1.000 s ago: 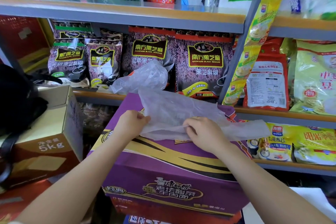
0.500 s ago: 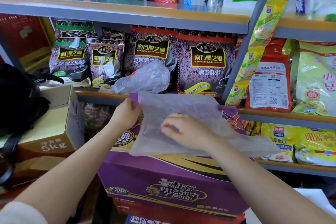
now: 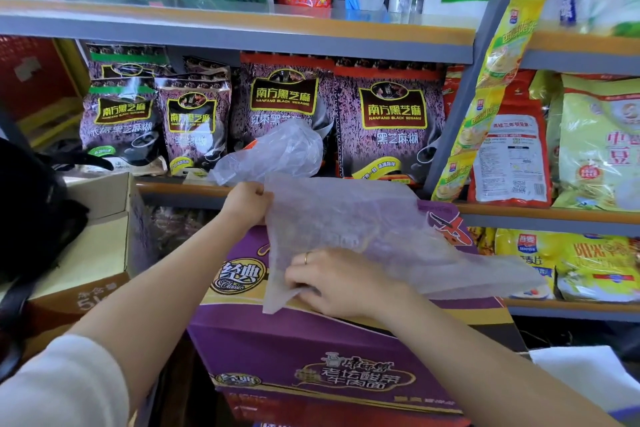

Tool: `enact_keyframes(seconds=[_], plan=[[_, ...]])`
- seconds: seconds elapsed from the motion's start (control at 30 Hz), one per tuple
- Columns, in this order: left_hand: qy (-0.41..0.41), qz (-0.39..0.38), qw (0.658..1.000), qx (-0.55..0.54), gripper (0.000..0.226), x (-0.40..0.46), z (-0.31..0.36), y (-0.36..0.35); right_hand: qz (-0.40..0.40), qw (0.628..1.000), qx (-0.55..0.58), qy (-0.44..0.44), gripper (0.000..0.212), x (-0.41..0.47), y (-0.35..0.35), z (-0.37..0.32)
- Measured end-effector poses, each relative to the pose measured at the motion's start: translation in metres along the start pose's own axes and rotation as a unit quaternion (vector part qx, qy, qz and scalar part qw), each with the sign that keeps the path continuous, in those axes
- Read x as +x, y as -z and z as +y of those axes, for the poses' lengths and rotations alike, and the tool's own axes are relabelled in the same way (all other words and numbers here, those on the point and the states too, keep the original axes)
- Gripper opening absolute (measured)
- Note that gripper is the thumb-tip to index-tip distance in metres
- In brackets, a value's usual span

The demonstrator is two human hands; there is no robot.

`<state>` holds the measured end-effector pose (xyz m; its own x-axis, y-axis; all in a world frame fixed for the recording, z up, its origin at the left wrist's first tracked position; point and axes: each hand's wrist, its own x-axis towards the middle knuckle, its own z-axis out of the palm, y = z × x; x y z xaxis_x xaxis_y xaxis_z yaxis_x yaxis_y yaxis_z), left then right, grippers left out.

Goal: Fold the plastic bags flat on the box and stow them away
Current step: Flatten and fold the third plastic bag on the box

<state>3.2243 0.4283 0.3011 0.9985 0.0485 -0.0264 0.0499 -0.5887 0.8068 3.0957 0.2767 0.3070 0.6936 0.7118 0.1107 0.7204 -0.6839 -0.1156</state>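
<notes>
The left hand (image 3: 246, 202) has its grip closed on the far left corner of a thin, translucent plastic bag (image 3: 363, 236), fingers curled round the edge and lifting it slightly. The right hand (image 3: 341, 282), a ring on one finger, pinches the near left edge of the same bag, with the fingertips tucked under the film. The bag lies spread across the top of a purple carton (image 3: 304, 350) and its right end trails off past the carton's right edge. The carton has gold trim and printed lettering on its top and front.

A second, crumpled clear bag (image 3: 277, 154) sits just behind, on the edge of the middle shelf (image 3: 180, 189), leaning against dark purple sesame packets (image 3: 389, 121). The grey metal shelving with orange edging runs on to the right, stocked with yellow and red food packets (image 3: 599, 142). Left of the carton stands an open brown cardboard box (image 3: 93, 246), and a black bag (image 3: 31, 204) rests partly over it.
</notes>
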Motion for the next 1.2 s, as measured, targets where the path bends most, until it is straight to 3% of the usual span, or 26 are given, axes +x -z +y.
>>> enact_keyframes(seconds=[0.2,0.3,0.37,0.43,0.5,0.57,0.67,0.77,0.87,1.2], plan=[[-0.021,0.028,0.998,0.051,0.034,0.005,-0.007,0.007,0.029,0.997,0.068,0.003,0.011,0.01,-0.003,-0.008],[-0.047,0.039,0.988,0.139,0.013,-0.001,-0.01,0.01,-0.011,0.991,0.13,-0.02,0.025,0.014,-0.003,-0.016],[-0.087,0.072,0.96,0.257,0.038,-0.01,-0.011,0.009,0.011,0.986,0.14,-0.093,0.039,0.014,0.002,-0.009],[-0.199,0.092,0.935,0.279,0.052,-0.026,-0.011,0.001,0.076,0.974,0.113,-0.179,0.044,0.01,0.008,0.009],[-0.272,-0.006,0.93,0.246,0.066,-0.049,-0.012,-0.014,0.069,0.966,0.065,-0.241,0.046,0.004,0.007,0.027],[-0.267,-0.092,0.923,0.261,0.098,-0.066,-0.019,-0.025,-0.004,0.966,0.03,-0.256,0.052,-0.005,-0.005,0.037],[-0.238,-0.114,0.902,0.341,0.134,-0.071,-0.03,-0.031,-0.071,0.963,-0.002,-0.258,0.061,-0.02,-0.024,0.047],[-0.238,-0.135,0.882,0.383,0.14,-0.074,-0.03,-0.027,-0.089,0.955,-0.013,-0.284,0.075,-0.035,-0.025,0.06],[-0.237,-0.154,0.871,0.403,0.143,-0.078,-0.029,-0.025,-0.086,0.949,-0.014,-0.304,0.059,-0.048,-0.023,0.07],[-0.252,-0.169,0.863,0.404,0.143,-0.079,-0.031,-0.02,-0.072,0.902,-0.014,-0.425,0.058,-0.098,-0.013,0.105]])
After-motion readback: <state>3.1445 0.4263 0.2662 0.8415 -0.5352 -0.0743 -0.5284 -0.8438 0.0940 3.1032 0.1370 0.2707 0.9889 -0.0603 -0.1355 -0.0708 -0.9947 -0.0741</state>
